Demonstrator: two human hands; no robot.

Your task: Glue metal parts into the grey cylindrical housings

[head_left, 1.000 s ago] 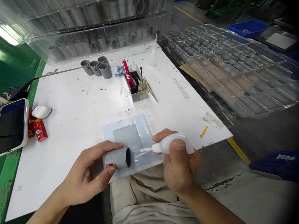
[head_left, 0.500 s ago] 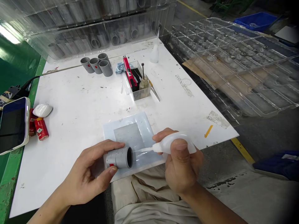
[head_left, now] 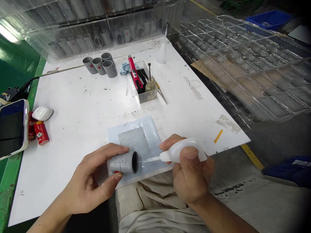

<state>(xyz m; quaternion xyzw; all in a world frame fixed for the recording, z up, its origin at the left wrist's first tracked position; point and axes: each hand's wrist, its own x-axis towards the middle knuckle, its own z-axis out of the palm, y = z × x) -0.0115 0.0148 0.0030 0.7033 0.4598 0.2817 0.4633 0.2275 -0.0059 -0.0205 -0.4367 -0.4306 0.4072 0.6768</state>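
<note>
Between thumb and fingers, my left hand [head_left: 92, 181] holds a grey cylinder [head_left: 122, 162] on its side, its open end facing right. A small red mark shows on its lower side. My right hand [head_left: 191, 174] is wrapped round a white squeeze bottle [head_left: 182, 151] with a long thin nozzle. The nozzle points left at the cylinder's opening; its clear tip is too fine to tell whether it reaches inside. Beneath both lies a pale blue sheet [head_left: 152, 129] with a grey square pad [head_left: 134, 139] on it.
Several grey cylinders [head_left: 109, 69] stand at the back left. A clear box [head_left: 148, 97] holds a red cutter and a small jar, with tweezers [head_left: 162, 96] beside it. Another squeeze bottle [head_left: 161, 55] stands behind. A phone [head_left: 13, 129] and batteries [head_left: 41, 133] lie left; clear trays [head_left: 243, 64] lie right.
My right hand and the squeeze bottle have shifted slightly to the right, away from the cylinder. My left hand keeps the cylinder in nearly the same place.
</note>
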